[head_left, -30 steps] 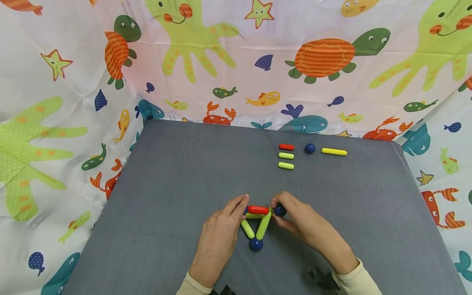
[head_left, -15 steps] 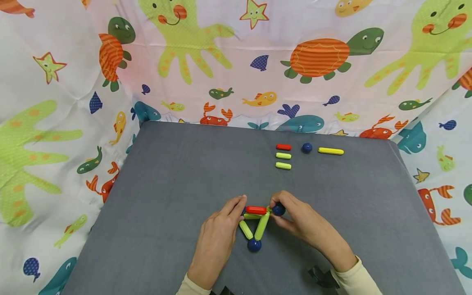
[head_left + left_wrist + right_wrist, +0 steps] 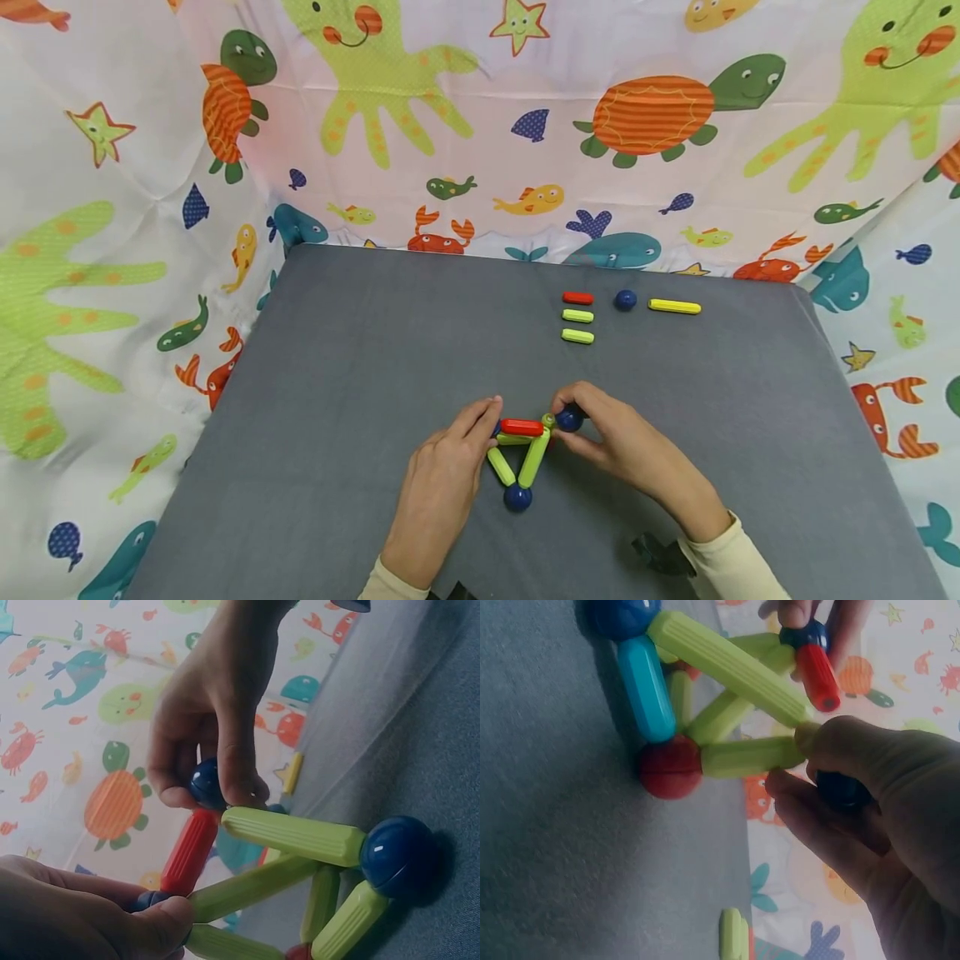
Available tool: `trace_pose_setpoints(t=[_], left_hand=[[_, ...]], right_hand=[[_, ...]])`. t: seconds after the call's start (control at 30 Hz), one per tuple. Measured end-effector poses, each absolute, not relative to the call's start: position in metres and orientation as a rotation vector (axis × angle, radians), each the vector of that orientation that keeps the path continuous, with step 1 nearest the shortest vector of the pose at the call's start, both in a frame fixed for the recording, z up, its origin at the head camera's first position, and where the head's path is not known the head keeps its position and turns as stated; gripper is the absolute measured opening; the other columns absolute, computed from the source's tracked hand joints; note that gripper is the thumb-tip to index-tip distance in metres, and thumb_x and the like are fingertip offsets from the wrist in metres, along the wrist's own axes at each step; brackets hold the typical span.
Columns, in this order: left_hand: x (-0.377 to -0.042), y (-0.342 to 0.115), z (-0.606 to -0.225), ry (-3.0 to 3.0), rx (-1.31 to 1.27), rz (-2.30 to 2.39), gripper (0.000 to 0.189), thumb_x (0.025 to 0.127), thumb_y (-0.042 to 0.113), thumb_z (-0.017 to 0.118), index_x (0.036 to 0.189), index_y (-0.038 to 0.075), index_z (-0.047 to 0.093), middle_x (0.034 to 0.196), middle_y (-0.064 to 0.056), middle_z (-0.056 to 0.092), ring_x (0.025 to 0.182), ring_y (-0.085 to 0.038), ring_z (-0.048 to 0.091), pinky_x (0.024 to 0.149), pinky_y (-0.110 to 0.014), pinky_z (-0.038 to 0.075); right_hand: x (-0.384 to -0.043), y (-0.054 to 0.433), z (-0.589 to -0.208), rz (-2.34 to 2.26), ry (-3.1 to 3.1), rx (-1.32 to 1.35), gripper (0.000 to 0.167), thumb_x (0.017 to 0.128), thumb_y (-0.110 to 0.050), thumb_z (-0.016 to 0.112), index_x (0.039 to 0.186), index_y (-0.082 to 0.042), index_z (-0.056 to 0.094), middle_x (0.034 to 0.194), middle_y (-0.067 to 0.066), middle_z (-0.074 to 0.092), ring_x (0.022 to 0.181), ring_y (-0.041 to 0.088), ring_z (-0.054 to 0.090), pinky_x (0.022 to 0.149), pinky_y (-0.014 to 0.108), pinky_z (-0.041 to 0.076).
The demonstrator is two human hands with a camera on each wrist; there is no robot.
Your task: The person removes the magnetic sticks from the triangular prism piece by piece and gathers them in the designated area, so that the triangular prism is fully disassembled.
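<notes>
A magnetic rod-and-ball frame stands on the grey table, built of several lime rods [image 3: 535, 458], a turquoise rod [image 3: 646, 690], a red ball [image 3: 670, 766] and a blue ball [image 3: 517, 498] at the front. My left hand [image 3: 442, 492] pinches another blue ball [image 3: 150, 900] at the frame's upper left corner; a red rod [image 3: 522, 427] extends from it toward the right. My right hand [image 3: 637, 450] holds a blue ball [image 3: 569, 417] between thumb and fingers at the upper right. Its fingertips are right at the ends of two lime rods in the right wrist view.
Toward the back of the grey table [image 3: 360, 350] lie a loose red rod [image 3: 577, 297], two lime rods [image 3: 577, 337], a blue ball [image 3: 625, 300] and a yellow rod [image 3: 674, 307]. A sea-animal printed cloth [image 3: 480, 167] hangs behind and beside the table.
My right hand has shifted slightly up and right with its blue ball, so a lime rod's upper end shows more. My left hand stays at the frame. The head view has shifted slightly.
</notes>
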State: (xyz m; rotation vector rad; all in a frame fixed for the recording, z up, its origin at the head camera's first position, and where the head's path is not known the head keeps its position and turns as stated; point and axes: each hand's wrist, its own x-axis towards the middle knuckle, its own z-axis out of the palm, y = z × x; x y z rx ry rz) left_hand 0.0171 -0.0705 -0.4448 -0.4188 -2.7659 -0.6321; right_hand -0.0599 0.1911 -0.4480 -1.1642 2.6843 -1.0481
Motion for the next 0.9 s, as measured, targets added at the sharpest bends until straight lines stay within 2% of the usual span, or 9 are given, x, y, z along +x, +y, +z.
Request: trace_pose_setpoints(t=[0.1, 0.37, 0.67, 0.9], left_hand=[[0.017, -0.070, -0.445, -2.748, -0.425, -0.648, 0.054, 0.095, 0.022, 0.082, 0.146, 0.018, 0.066, 0.139, 0.001, 0.067, 0.075, -0.019, 0.072, 0.062, -0.032, 0.061], [0.019, -0.072, -0.445, -2.754, -0.425, -0.656, 0.054, 0.096, 0.021, 0.080, 0.148, 0.018, 0.065, 0.140, 0.002, 0.066, 0.072, -0.019, 0.071, 0.062, -0.031, 0.060], [0.018, -0.073, -0.443, -2.762, -0.427, -0.648, 0.054, 0.097, 0.021, 0.079, 0.149, 0.018, 0.064, 0.141, 0.003, 0.065, 0.074, -0.019, 0.071, 0.063, -0.031, 0.060], [0.017, -0.073, -0.444, -2.753, -0.435, -0.653, 0.054, 0.096, 0.021, 0.081, 0.147, 0.017, 0.066, 0.140, 0.002, 0.066, 0.072, -0.019, 0.070, 0.061, -0.031, 0.060]], right_hand=[[-0.068, 0.199, -0.445, -1.032, 2.736, -1.126, 0.046, 0.085, -0.007, 0.091, 0.120, -0.013, 0.061, 0.113, -0.006, 0.065, 0.099, 0.007, 0.065, 0.088, 0.032, 0.062], [-0.096, 0.223, -0.436, -0.866, 2.928, -0.885, 0.050, 0.089, -0.019, 0.089, 0.128, -0.013, 0.059, 0.108, -0.002, 0.072, 0.092, 0.013, 0.071, 0.081, 0.042, 0.064], [-0.142, 0.248, -0.457, -0.727, 3.065, -0.791, 0.041, 0.086, -0.014, 0.091, 0.121, -0.008, 0.071, 0.112, 0.007, 0.066, 0.095, 0.025, 0.068, 0.081, 0.048, 0.061], [-0.173, 0.260, -0.478, -0.674, 3.093, -0.720, 0.039, 0.089, -0.007, 0.087, 0.122, 0.002, 0.070, 0.109, 0.017, 0.063, 0.094, 0.032, 0.063, 0.083, 0.052, 0.057]])
